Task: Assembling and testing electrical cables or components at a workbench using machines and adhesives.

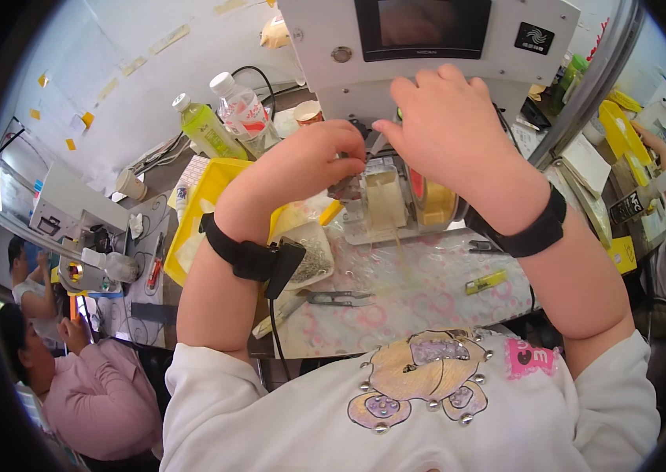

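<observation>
My left hand (309, 161) is beside the left part of a small tabletop mechanism, its thumb and fingertips pinched together. Whatever lies between them is too small to make out. Over the top of the mechanism curls my right hand (455, 118), fingers bent and their tips hidden behind it, the thumb pointing left. Just below my hands sit a clear plastic block (384, 200) and a roll of yellow tape (439, 203). Behind them stands a white machine (325, 67) with a dark screen (425, 27). Black bands with a cable are strapped round my wrists.
Near my left forearm are a white dish (313, 263) of small metal parts, tweezers (337, 299) and a yellow tray (183, 252). Two bottles (211, 126) stand at the back left. A yellow-green tube (486, 282) lies right. Other people (97, 393) sit on both sides.
</observation>
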### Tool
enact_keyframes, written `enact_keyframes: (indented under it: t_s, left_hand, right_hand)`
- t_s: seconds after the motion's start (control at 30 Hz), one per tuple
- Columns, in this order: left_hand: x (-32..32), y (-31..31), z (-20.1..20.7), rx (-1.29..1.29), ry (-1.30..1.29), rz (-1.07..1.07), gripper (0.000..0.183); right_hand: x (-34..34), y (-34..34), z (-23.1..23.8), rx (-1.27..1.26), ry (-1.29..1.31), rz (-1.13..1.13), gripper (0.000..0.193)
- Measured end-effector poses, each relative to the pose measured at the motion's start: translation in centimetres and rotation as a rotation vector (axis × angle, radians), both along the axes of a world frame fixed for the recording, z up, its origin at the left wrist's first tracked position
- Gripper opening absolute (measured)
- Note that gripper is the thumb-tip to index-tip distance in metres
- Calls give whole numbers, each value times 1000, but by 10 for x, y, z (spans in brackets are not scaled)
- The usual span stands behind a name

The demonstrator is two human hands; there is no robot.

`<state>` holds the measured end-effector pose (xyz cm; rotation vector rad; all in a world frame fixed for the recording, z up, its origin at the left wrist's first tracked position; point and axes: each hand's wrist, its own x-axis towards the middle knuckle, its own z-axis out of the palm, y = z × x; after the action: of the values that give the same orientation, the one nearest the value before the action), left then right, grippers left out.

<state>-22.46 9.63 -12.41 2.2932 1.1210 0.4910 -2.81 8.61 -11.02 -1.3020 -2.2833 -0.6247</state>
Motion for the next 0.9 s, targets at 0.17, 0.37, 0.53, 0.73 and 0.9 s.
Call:
enact_keyframes:
  t_s: [0.17, 0.37, 0.53, 0.73, 0.9]
  left_hand:
    - [-5, -3, 8, 228, 103, -159, 8]
    - [-7, -5, -2, 114, -225, -207, 5]
    - [2, -26, 5, -171, -199, -48, 10]
    - [12, -64, -4, 298, 37, 99, 4]
    - [8, -136, 8, 535, 115, 195, 10]
  right_hand:
    - [-1, 4, 1, -75, 57, 42, 26]
    - [7, 5, 0, -52, 75, 185, 22]
    - [5, 6, -7, -7, 208, 190, 23]
    - [18, -3, 0, 273, 377, 295, 27]
    - [26, -81, -9, -584, 932, 609, 29]
